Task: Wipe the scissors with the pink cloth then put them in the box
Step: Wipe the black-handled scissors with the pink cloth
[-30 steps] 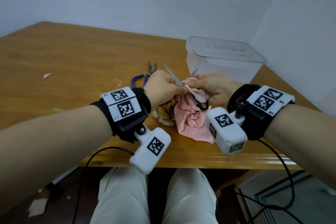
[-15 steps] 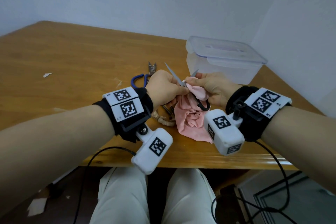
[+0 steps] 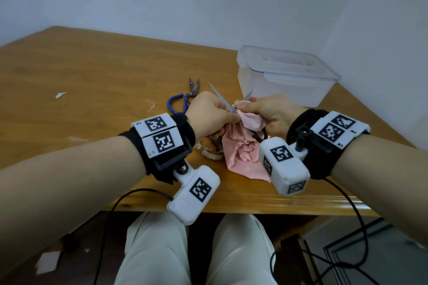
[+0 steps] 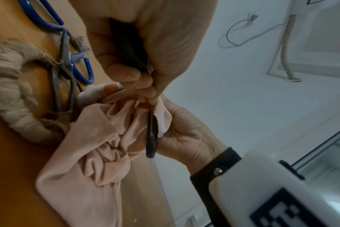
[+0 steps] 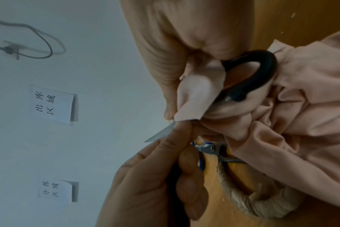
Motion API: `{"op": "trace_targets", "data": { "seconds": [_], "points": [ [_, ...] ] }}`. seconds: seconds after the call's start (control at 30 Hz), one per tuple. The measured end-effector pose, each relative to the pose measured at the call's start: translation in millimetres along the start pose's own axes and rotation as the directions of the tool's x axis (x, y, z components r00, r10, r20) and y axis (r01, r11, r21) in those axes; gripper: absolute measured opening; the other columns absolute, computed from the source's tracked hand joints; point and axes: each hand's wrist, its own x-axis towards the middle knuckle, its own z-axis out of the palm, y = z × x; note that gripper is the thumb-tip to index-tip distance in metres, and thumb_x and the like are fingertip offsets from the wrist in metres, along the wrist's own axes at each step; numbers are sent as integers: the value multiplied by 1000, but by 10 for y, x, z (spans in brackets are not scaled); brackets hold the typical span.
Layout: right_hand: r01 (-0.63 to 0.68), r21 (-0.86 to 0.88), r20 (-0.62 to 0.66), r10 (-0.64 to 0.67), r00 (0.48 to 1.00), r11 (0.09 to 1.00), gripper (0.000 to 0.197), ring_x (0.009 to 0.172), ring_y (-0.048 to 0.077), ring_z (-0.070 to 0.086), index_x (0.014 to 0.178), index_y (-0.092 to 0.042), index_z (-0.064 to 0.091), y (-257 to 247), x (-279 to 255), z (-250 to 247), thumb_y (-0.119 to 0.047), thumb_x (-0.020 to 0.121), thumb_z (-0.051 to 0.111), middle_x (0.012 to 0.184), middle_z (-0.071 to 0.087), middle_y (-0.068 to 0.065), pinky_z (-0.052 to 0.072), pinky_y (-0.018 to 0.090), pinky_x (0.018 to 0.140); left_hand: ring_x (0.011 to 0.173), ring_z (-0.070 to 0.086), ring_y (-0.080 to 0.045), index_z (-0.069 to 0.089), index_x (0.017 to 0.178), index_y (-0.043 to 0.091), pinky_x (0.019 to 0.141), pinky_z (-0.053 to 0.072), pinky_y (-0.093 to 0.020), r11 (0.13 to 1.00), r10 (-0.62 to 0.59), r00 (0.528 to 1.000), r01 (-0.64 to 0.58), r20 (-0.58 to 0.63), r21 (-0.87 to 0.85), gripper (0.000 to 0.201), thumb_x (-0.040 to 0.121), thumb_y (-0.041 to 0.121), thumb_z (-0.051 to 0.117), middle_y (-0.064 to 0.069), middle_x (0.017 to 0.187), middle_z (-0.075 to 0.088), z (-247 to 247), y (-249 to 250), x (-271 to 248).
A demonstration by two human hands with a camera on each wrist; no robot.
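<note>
The black-handled scissors (image 3: 217, 96) are held up over the table with their blades spread and pointing away. My left hand (image 3: 230, 118) grips one black handle (image 4: 150, 138) near the pivot. My right hand (image 3: 240, 106) pinches a fold of the pink cloth (image 3: 240, 152) around the right blade, whose tip (image 5: 159, 135) sticks out past the fingers. The other handle loop (image 5: 262, 64) shows against the cloth under my right palm. Most of the cloth (image 4: 99, 153) lies bunched on the table. The clear plastic box (image 3: 284, 76) stands at the back right with its lid on.
Blue-handled scissors (image 3: 177, 105) and grey snips (image 3: 194, 87) lie on the wooden table (image 3: 92, 81) beyond my left hand. Scissors with cloth-wrapped handles (image 4: 12, 99) lie under my hands. The table's front edge (image 3: 254, 206) is close, with cables hanging off it.
Both wrists have drifted slightly to the right. The grips on the scissors and the cloth are the same.
</note>
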Motion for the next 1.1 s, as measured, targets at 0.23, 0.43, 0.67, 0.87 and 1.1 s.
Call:
{"op": "trace_targets", "data": {
  "seconds": [0.23,0.43,0.67,0.87,1.1],
  "points": [
    [79,33,-73,-76,994,996,36,75,21,64,113,2,60,31,74,1,-6,81,72,89,66,14,56,40,77,29,41,-7,63,61,2,34,33,-16,1000,-5,1000,5,2,17,28,84,16,72,-9,52,55,-5,10,-4],
    [61,15,-94,-59,994,998,55,93,27,66,122,3,56,26,93,-14,-8,73,79,115,65,20,56,46,85,28,41,-6,63,62,4,35,34,-17,999,-13,1000,12,16,31,27,84,16,73,-8,53,56,-9,9,-14],
    [38,60,-89,-33,995,997,26,79,24,66,90,-6,54,19,127,-77,1,75,75,93,64,15,57,42,71,28,39,-7,61,59,4,34,32,-16,1000,-21,999,21,28,17,29,84,14,73,-11,54,55,21,19,-28],
    [60,110,-124,-47,991,992,30,91,27,65,87,-9,51,23,141,-72,-3,74,77,95,62,14,55,48,84,30,40,-10,63,62,1,35,34,-17,1000,-18,1000,18,21,2,27,83,14,73,-13,56,56,0,22,-7],
    [55,71,-118,-46,992,996,25,88,31,66,90,-6,55,15,143,-97,-4,76,76,99,64,19,56,51,75,33,41,-11,64,64,0,36,35,-18,999,-40,998,40,44,8,28,84,17,73,-13,58,56,6,20,-19]
  ]
}}
